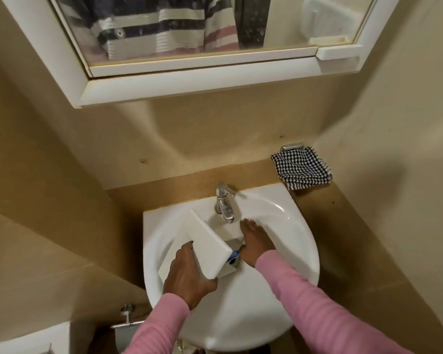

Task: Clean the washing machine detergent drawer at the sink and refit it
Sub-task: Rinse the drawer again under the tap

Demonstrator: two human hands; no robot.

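Item: detergent drawer point(210, 241), white plastic, with a blue insert point(234, 256) showing at its right end. Location: inside the bowl of the sink point(310, 251), tilted, far end raised near the tap point(224, 203), near end lower in the bowl. Holder: left hand point(187, 274), fingers and thumb wrapped round the drawer's near end and clamped on it. Second hand: right hand point(253, 241), fingers straight and together, laid flat in the bowl just right of the drawer and below the spout, holding nothing; whether its thumb touches the blue insert cannot be told. Water flow: cannot be told. Adjacent stock: checked cloth point(302, 167) on the counter behind the sink, well apart from both hands. Risks, as judged: support comes from one hand on smooth, probably wet plastic, so the drawer may slip and knock the ceramic, chipping a corner or clip. The blue insert may work loose under rinsing and drop to the bottom of the bowl. A tilted drawer under the spout may throw water over the rim onto the counter or the pink sleeves point(317, 302). Residue may stay in compartments hidden from this view.
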